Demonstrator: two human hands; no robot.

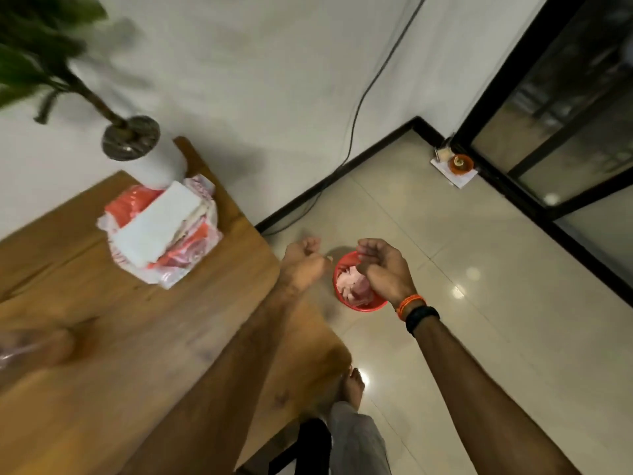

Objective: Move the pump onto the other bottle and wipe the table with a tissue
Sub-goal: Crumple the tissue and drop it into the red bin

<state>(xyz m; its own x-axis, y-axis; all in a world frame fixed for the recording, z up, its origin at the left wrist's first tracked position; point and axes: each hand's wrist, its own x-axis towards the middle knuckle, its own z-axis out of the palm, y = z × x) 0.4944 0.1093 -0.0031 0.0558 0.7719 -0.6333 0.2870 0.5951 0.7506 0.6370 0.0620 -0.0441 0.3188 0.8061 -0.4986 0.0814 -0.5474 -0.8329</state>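
My left hand reaches past the right edge of the wooden table, fingers curled into a loose fist with nothing seen in it. My right hand hovers over a small red bin on the floor, fingers bent downward and apart. Crumpled pinkish-white tissues lie in the bin just under that hand. A pack of tissues in red-and-white plastic wrap sits on the table's far side. A blurred, clear object shows at the table's left edge; I cannot tell what it is. No pump is in view.
A white plant pot stands behind the tissue pack. A black cable runs down the wall to the floor. A small orange object sits on paper in the corner by a black-framed glass door. My bare foot is beside the table.
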